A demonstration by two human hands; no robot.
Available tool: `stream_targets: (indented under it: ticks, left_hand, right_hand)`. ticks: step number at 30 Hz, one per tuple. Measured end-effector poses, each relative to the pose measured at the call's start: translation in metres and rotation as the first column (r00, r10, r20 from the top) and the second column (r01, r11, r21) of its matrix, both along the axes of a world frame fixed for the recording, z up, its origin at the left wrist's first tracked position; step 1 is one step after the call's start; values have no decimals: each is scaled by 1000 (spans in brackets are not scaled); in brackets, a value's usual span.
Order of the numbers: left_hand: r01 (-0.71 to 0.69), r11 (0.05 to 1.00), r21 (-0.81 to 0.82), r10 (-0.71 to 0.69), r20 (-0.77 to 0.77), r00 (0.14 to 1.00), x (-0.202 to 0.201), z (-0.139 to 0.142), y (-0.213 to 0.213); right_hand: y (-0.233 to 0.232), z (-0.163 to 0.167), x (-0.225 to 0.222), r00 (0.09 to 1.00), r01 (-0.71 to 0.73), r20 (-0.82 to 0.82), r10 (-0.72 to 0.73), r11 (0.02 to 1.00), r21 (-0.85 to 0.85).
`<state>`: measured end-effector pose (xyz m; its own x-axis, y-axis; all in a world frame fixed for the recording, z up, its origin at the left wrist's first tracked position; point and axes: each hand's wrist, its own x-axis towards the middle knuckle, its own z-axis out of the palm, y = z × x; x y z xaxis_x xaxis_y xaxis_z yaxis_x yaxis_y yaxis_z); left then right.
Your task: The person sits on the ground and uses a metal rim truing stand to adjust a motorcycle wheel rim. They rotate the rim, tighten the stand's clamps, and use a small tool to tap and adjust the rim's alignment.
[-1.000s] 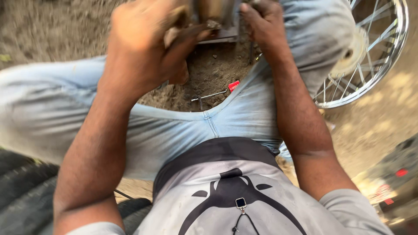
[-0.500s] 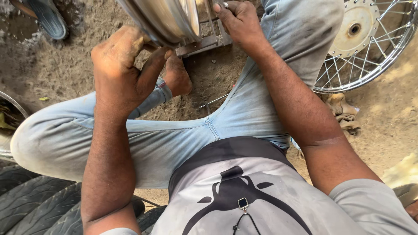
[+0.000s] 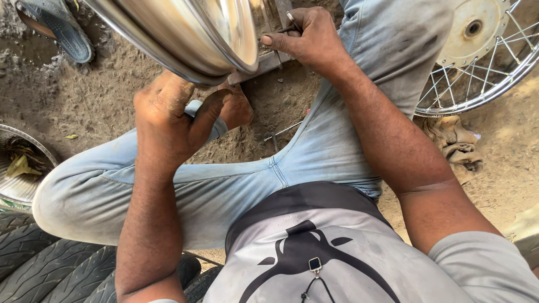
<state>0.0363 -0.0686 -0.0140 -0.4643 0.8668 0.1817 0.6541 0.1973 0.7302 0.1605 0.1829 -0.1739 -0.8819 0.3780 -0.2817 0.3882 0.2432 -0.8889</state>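
Chrome wheel rim (image 3: 185,33) now fills the upper left of the frame, where a second ago only the two hands and a bit of grey metal showed at the top edge; the view has pulled back and tilted, so the work is far easier to read. The rim sits tilted above the dirt ground (image 3: 84,106), its polished edge over a grey metal bar (image 3: 264,64) that runs beneath it. The left hand (image 3: 168,120), in the middle left of the frame, is curled closed with its fingers pressed up against the underside of the rim's edge, steadying it; half a second ago it was held the same way but slightly lower in the picture. The right hand (image 3: 306,39), at the top centre, is pinched shut on a thin metal tool (image 3: 292,25), just beside the rim's inner face. I cannot tell what the tool's tip touches, as the rim hides it.

Both hands have kept their places on the rim across the three views, so the work appears to go on at the same spot, unhurried and not yet finished.

Around them: a spoked wheel (image 3: 483,62) with a pale hub lies in the upper right, a crumpled rag (image 3: 455,140) below it, a sandal (image 3: 56,28) at the upper left, a metal bowl (image 3: 17,185) at the left edge, and stacked tyres (image 3: 50,269) in the lower left.
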Motion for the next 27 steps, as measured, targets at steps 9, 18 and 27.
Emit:
stream_targets:
  ticks: [9, 18, 27]
  left_hand:
    - [-8, 999, -38, 8, -6, 1000, -2, -9, 2]
    - [-18, 999, -30, 18, 0, 1000, -2, -7, 2]
    - [-40, 999, -34, 38, -54, 998, 4, -20, 3]
  right_hand:
    - [1, -12, 5, 991, 136, 45, -128, 947, -292]
    - [4, -12, 7, 1000, -20, -20, 19, 1000, -10]
    - [6, -20, 8, 999, -30, 46, 27, 998, 52]
